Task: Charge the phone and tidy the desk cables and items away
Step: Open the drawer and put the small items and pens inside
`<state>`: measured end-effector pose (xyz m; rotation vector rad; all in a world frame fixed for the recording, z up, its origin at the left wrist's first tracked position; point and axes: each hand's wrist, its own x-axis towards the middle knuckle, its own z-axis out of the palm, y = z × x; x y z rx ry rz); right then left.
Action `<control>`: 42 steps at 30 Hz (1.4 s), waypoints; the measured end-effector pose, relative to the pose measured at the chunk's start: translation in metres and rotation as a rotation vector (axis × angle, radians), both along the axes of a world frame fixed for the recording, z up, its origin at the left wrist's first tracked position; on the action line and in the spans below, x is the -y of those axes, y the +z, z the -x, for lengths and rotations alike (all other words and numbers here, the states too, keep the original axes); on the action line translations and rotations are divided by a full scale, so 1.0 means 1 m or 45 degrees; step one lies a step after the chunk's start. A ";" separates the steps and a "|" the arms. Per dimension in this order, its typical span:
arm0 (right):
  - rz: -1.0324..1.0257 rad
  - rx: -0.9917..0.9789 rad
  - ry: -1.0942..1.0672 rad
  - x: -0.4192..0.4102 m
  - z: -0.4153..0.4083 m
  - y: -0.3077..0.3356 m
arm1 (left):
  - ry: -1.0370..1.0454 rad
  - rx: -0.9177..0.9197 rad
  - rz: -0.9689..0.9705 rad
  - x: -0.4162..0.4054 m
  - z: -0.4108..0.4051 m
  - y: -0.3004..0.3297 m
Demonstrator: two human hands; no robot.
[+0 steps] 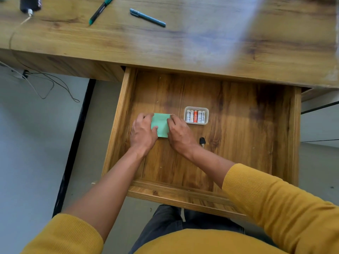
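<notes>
A green sticky-note pad (161, 124) lies on the floor of the open wooden drawer (286, 140). My left hand (142, 132) holds its left edge with the thumb lying on top. My right hand (178, 132) holds its right edge, fingers curled over the side. To the right of the pad stands a small white tray (196, 109) with several batteries in it. A small black key-like item (202, 141) lies close to my right wrist.
On the desk top (201, 43) lie a green marker (100, 10) and a blue pen (147, 17). A black cylinder (30, 4) with a thin cable (12, 39) stands at the far left. Loose cables (45, 85) trail on the floor below.
</notes>
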<state>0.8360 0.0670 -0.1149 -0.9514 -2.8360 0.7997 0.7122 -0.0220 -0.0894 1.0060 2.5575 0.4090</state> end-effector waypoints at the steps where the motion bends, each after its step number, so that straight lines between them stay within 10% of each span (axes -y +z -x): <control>1: 0.023 -0.069 -0.020 -0.002 0.000 0.000 | 0.045 -0.029 -0.050 -0.001 -0.001 0.004; 23: -0.102 -0.621 -0.320 -0.142 0.158 0.127 | 0.193 -0.290 -0.603 -0.101 0.146 0.100; 42: -0.194 0.017 -0.363 -0.248 0.296 0.112 | 0.104 -0.428 -0.101 -0.203 0.350 0.080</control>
